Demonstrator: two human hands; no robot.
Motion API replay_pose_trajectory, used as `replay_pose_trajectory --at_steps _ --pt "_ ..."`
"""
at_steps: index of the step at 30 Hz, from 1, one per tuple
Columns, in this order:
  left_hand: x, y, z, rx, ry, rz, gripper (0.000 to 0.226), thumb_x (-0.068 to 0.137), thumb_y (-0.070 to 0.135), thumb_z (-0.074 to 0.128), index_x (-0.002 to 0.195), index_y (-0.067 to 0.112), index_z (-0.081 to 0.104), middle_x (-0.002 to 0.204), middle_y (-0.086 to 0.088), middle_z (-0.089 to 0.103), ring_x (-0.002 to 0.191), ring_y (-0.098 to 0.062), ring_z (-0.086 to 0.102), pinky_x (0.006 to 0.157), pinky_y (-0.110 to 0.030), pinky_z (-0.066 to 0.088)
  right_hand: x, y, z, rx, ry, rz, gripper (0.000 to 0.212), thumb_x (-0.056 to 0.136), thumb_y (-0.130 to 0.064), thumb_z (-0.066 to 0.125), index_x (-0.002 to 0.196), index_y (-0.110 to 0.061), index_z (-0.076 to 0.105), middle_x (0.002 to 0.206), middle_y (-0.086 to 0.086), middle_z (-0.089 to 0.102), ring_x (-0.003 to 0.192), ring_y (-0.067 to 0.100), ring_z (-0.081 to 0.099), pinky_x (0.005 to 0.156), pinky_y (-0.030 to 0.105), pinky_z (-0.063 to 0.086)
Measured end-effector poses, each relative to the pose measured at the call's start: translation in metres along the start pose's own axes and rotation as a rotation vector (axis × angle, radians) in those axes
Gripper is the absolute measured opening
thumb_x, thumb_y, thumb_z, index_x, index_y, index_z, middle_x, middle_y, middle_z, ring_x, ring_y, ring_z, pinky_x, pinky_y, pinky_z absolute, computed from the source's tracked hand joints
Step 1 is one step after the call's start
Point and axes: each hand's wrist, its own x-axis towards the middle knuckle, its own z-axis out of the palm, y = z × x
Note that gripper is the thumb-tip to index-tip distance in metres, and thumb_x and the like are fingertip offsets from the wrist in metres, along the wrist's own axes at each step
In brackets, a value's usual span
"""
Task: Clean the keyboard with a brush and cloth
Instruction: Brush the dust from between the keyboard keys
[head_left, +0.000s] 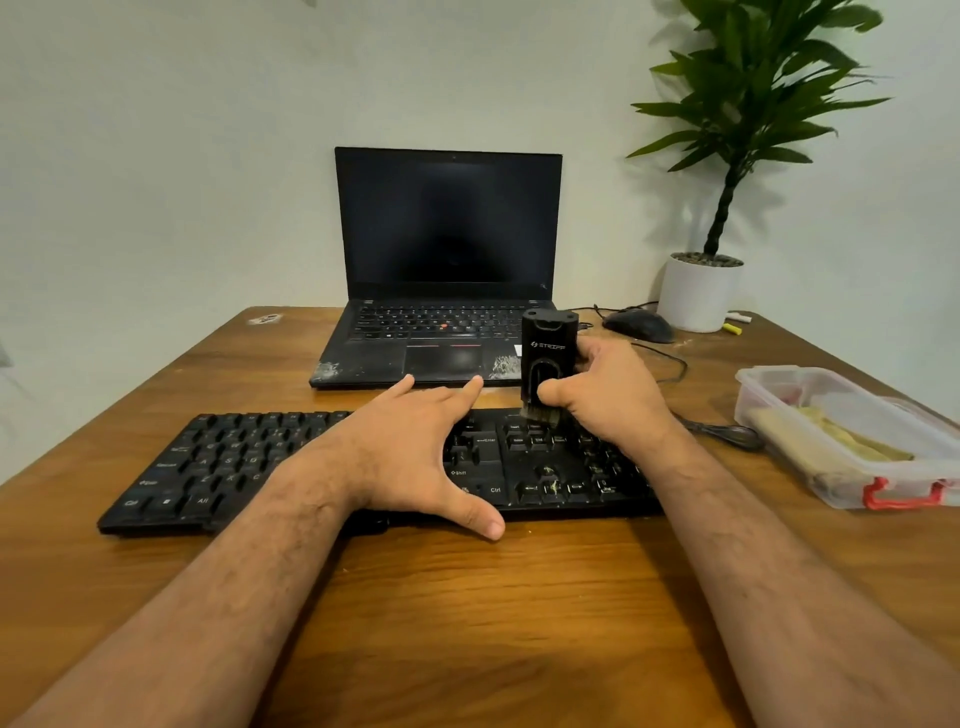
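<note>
While the flat black full-size keyboard (249, 467) lies along the middle of the brown wooden table (467, 597), nearer its front edge, the right hand (613, 395) is wrapped around a stubby black plastic brush (548, 358) held upright, its short bristles pressing on the navigation keys at the keyboard's far right part. Left hand (410, 447) lies flat, fingers straight and spread, pinning the keyboard down near the Enter key. To do this step well, I'd judge short strokes along the gaps between key rows, sweeping toward the table's right edge, work best; pale crumbs on the arrow keys look uncleaned. Keeping that flat palm pressing should stop the board sliding

Behind, toward the far edge, an open black laptop (447, 249) with dusty palm rests sits close enough that flicked debris could land on it. Near the far right corner are a black wired mouse (639, 325) and a white potted green plant (701, 296); the keyboard's cable trails right. By the right edge a clear plastic box with red latch (852, 447) holds pale contents, possibly the cloth, though I cannot tell
</note>
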Motion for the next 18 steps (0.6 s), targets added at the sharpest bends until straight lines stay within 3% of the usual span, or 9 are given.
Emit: replay_pose_trajectory --at_steps 2,7,14,18 --pt "0.000 0.001 -0.001 0.004 -0.004 -0.011 0.152 0.042 0.103 0.052 0.160 0.028 -0.008 0.167 0.008 0.017 0.152 -0.007 0.016 0.126 -0.042 -0.007 0.002 0.000 -0.004 -0.025 0.049 -0.008 0.041 0.076 -0.014 0.080 0.114 -0.025 0.068 0.102 -0.004 0.074 0.097 0.015 0.070 0.088 0.036 0.057" --pt "0.002 0.003 -0.001 -0.001 -0.019 -0.013 0.152 0.042 0.102 0.052 0.160 0.028 -0.008 0.167 0.008 0.014 0.152 -0.007 0.014 0.126 -0.043 -0.006 -0.001 -0.005 0.006 -0.008 -0.069 -0.052 0.043 0.076 -0.016 0.082 0.116 -0.027 0.068 0.103 -0.007 0.073 0.096 0.011 0.069 0.082 0.032 0.058" --pt "0.001 0.001 0.001 -0.014 0.008 -0.012 0.151 0.043 0.101 0.054 0.161 0.028 -0.006 0.165 0.011 0.021 0.150 -0.005 0.019 0.126 -0.042 -0.005 0.007 0.002 -0.015 -0.157 0.030 -0.013 0.035 0.074 -0.018 0.082 0.105 -0.026 0.067 0.098 -0.003 0.073 0.093 0.014 0.068 0.064 0.017 0.046" --pt "0.002 0.002 0.001 -0.011 0.025 -0.009 0.153 0.041 0.102 0.053 0.161 0.027 -0.005 0.165 0.009 0.023 0.150 -0.005 0.020 0.126 -0.042 -0.003 0.004 0.000 -0.006 -0.151 0.019 -0.038 0.041 0.075 -0.020 0.081 0.113 -0.021 0.069 0.099 -0.002 0.074 0.093 0.016 0.069 0.075 0.028 0.057"
